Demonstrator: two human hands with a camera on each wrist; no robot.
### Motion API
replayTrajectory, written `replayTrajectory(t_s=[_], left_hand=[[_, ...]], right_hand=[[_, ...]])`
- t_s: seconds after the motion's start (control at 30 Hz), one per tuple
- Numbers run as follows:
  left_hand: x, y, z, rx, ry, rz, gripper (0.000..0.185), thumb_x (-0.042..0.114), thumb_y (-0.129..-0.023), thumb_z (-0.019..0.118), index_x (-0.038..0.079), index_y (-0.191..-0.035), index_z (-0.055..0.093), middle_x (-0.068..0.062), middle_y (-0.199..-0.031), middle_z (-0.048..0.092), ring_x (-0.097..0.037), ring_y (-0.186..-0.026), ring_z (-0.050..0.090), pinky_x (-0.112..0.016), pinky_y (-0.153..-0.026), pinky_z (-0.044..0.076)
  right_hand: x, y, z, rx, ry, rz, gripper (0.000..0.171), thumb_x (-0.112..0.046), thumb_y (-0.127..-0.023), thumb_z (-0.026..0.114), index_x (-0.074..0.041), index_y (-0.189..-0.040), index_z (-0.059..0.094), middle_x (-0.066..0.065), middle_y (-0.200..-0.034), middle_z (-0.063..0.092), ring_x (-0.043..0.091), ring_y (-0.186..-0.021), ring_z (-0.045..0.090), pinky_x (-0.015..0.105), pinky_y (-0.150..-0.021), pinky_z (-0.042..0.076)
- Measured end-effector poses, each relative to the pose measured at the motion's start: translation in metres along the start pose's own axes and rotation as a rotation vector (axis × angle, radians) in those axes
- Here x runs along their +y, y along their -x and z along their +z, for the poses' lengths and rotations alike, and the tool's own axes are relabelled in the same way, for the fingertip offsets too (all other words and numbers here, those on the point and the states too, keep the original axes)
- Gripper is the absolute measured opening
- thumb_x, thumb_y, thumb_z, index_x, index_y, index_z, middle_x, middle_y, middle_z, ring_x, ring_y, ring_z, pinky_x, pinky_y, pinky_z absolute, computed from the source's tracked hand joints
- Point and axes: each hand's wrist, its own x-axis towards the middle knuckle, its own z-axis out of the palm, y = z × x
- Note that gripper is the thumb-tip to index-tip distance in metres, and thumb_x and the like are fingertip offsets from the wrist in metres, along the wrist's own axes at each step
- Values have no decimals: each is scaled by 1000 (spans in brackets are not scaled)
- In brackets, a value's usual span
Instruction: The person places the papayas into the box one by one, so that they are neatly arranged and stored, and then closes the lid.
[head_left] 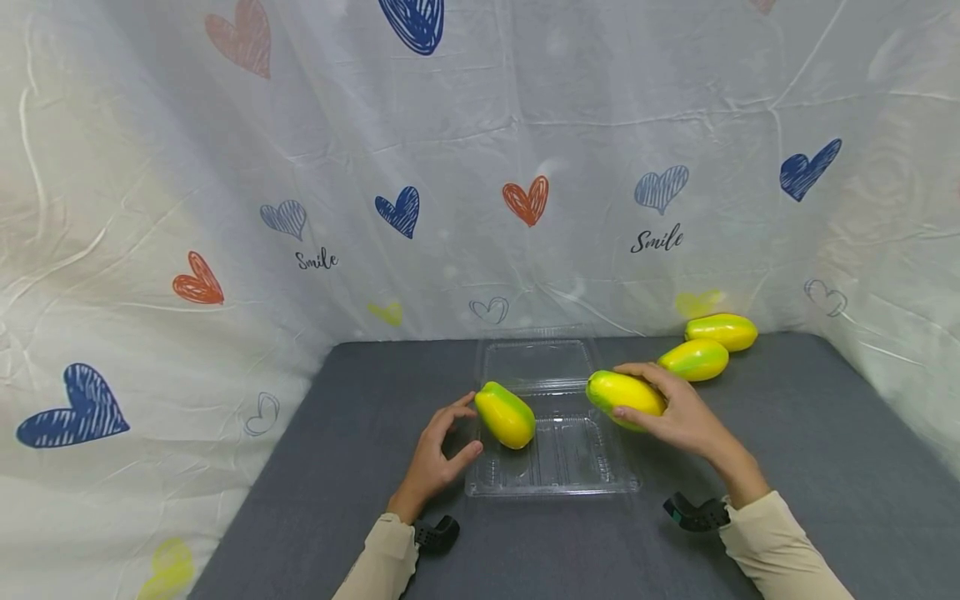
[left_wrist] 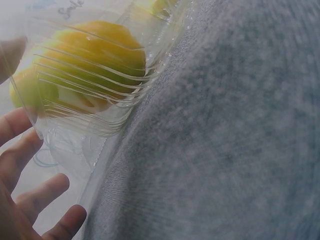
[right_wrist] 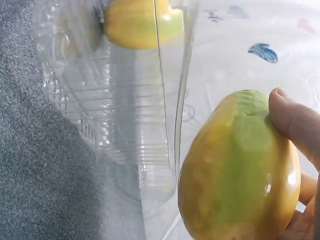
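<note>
A clear plastic clamshell container (head_left: 558, 487) lies opened on the table, its lid (head_left: 536, 362) folded back toward the wall. In its left part sits a yellow-green papaya (head_left: 506, 417), also seen through the ribbed wall in the left wrist view (left_wrist: 100, 65). My left hand (head_left: 441, 446) is spread at the container's left side, fingers apart; the fingertips are close to that papaya, and whether they touch it or the rim I cannot tell. Over the container's right edge, my right hand (head_left: 678, 408) grips a second papaya (right_wrist: 240, 170) between thumb and fingers.
Two more papayas, one nearer (head_left: 696, 360) and one farther (head_left: 722, 332), lie at the back right of the grey cloth-covered table (head_left: 322, 467). Behind the table hangs a white sheet (head_left: 450, 125) printed with hearts. Black bands circle both wrists.
</note>
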Motion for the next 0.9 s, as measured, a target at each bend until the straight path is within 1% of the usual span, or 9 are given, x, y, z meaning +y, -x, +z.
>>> replayTrajectory(t_s=[0.03, 0.07, 0.1, 0.27, 0.3, 0.33, 0.53, 0.77, 0.9], left_hand=[[0, 0, 0, 1, 7, -2, 43, 25, -91, 72, 18, -132, 60, -1, -158, 48, -29, -139, 50, -60, -97, 48], [5, 0, -1, 2, 10, 0, 43, 23, -90, 72, 15, -131, 60, -5, -157, 49, -32, -138, 50, -61, -97, 48], [5, 0, -1, 4, 11, 3, 43, 23, -90, 72, 14, -131, 61, -5, -157, 49, -32, -138, 51, -61, -96, 48], [6, -1, -1, -3, -1, -13, 43, 27, -91, 72, 20, -131, 60, -1, -158, 48, -29, -139, 50, -59, -98, 48], [0, 0, 0, -3, -4, -15, 43, 30, -92, 71, 23, -132, 59, 3, -159, 47, -26, -140, 49, -58, -98, 48], [0, 0, 1, -3, -6, -18, 42, 30, -91, 72, 24, -132, 59, 3, -159, 47, -26, -140, 49, -58, -99, 48], [-2, 0, 1, 5, 4, -18, 42, 28, -91, 72, 25, -131, 60, 1, -158, 48, -29, -140, 50, -63, -98, 47], [0, 0, 0, 3, -8, -21, 42, 30, -91, 72, 24, -130, 60, 3, -158, 48, -27, -140, 50, -60, -97, 48], [2, 0, 0, 3, -6, -22, 42, 30, -91, 72, 23, -130, 60, 3, -158, 48, -28, -140, 50, -60, -98, 48]], right_hand=[[0, 0, 1, 0, -1, -1, 57, -27, -85, 83, -15, -136, 60, 5, -124, 67, 13, -93, 59, 31, -76, 49], [-1, 0, 1, -1, -2, -3, 57, -27, -86, 83, -15, -136, 60, 5, -124, 67, 13, -93, 59, 31, -76, 49], [-1, 0, 2, -2, -2, -3, 57, -27, -86, 83, -16, -136, 60, 5, -124, 67, 13, -93, 59, 31, -76, 49], [-2, 0, 3, -7, -5, 1, 57, -28, -86, 83, -17, -136, 60, 5, -124, 67, 13, -92, 58, 32, -76, 49], [-3, 0, 3, -7, -6, 2, 57, -28, -86, 83, -17, -136, 60, 4, -124, 67, 13, -92, 58, 32, -76, 49], [-3, 0, 3, -8, -8, 3, 57, -28, -86, 83, -17, -137, 60, 4, -124, 66, 13, -92, 58, 32, -76, 49], [-6, 0, 5, -11, -19, -6, 57, -28, -86, 83, -17, -137, 60, 3, -122, 66, 13, -91, 58, 31, -75, 49], [-8, -1, 7, -14, -26, -31, 58, -27, -86, 83, -20, -138, 60, 2, -125, 66, 11, -93, 58, 30, -77, 49], [-10, 0, 8, -19, -35, -41, 59, -27, -85, 83, -20, -139, 60, 2, -127, 66, 11, -94, 57, 30, -77, 49]])
